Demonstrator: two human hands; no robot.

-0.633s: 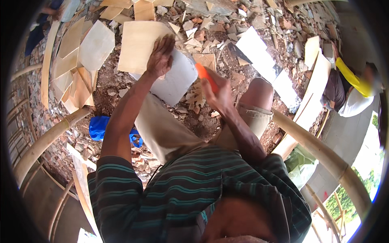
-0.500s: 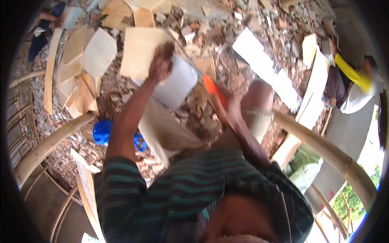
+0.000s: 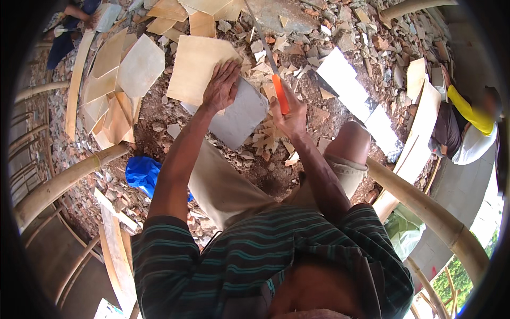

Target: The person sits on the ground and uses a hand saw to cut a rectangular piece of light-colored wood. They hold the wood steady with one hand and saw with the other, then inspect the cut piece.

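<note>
Rubble everywhere, blue bundle off to the left, bamboo pole slanting away right | tan board, smooth, pale, overlapping a grey sheet | left hand flat upon it, fingers together | right hand's fingers wrapped round an orange-handled blade!

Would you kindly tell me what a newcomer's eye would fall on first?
Probably the vivid orange handle, held in the right grip near upper centre, its long blade pointing toward the top. The pale tan sheet under the left grip might come next, then the blue bundle beside the left forearm.
</note>
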